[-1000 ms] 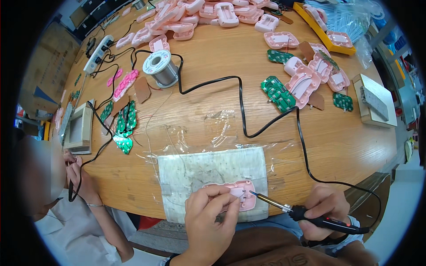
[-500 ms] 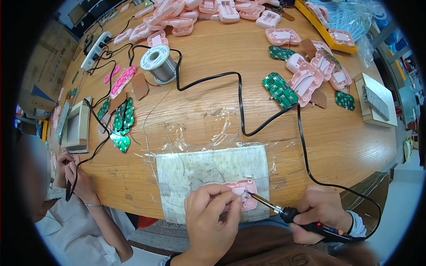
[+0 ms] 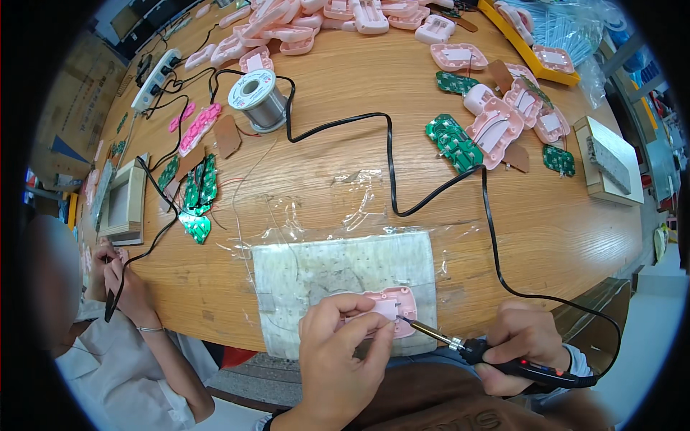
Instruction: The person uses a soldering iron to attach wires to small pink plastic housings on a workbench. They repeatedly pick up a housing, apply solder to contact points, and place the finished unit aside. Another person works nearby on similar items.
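Note:
A pink plastic shell [image 3: 407, 302] with a white inner panel lies on the pale work pad [image 3: 338, 262] in front of me. My left hand [image 3: 345, 345] is closed at the shell's left side, thumb and fingertips pinched together over it; anything finer between those tips is hidden. My right hand [image 3: 521, 345] grips a black soldering iron [image 3: 471, 350] by its handle, with a small red light showing. The iron's thin tip points left and meets the small metal contact by the panel, inside the shell.
Its black cord [image 3: 496, 251] loops across the wooden table. A solder wire spool [image 3: 255, 100], green circuit boards [image 3: 454, 144] and a heap of pink shells [image 3: 287, 32] lie beyond. At the left, a co-worker's hands [image 3: 126, 280] hold something. A wooden block with a grey pad [image 3: 609, 167] sits right.
The iron's tip has shifted slightly right and down at the shell, and my right hand has moved slightly right. My left hand keeps nearly the same place.

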A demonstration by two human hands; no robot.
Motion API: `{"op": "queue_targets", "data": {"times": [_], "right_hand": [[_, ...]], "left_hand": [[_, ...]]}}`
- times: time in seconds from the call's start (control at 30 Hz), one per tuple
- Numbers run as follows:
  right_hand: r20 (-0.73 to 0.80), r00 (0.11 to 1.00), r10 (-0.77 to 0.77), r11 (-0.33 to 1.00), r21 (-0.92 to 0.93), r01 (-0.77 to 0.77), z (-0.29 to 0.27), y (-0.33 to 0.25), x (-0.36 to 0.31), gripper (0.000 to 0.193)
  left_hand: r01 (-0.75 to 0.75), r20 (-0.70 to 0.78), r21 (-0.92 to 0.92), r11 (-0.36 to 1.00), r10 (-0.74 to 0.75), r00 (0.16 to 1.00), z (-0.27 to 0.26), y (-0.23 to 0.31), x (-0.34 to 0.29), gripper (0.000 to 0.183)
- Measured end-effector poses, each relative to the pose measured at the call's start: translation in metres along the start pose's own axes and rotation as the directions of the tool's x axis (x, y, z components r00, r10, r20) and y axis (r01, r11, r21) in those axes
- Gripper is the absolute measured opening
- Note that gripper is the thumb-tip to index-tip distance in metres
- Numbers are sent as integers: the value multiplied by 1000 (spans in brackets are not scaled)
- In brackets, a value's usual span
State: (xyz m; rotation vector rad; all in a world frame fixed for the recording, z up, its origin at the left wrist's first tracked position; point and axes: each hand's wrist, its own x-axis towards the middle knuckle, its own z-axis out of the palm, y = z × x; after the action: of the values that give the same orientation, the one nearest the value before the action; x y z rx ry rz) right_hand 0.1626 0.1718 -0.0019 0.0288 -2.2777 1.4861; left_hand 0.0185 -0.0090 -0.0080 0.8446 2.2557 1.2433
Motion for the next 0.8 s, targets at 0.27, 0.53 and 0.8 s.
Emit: {"op": "queue_targets", "data": {"times": [0.27,0.53,0.8], "right_hand": [[107,994,-31,992,-119,44,1,-6,5,26],[-127,992,-19,999,-51,12,-9,-1,-6,24],[-310,946,-95,993,-100,66,-9,14,-22,26]], "left_hand": [[5,3,49,999,-5,1000,2,3,3,8],[-166,-254,171,971,206,945,-22,19,36,11],[-343,-145,245,907,384,912,-23,16,103,21]]}}
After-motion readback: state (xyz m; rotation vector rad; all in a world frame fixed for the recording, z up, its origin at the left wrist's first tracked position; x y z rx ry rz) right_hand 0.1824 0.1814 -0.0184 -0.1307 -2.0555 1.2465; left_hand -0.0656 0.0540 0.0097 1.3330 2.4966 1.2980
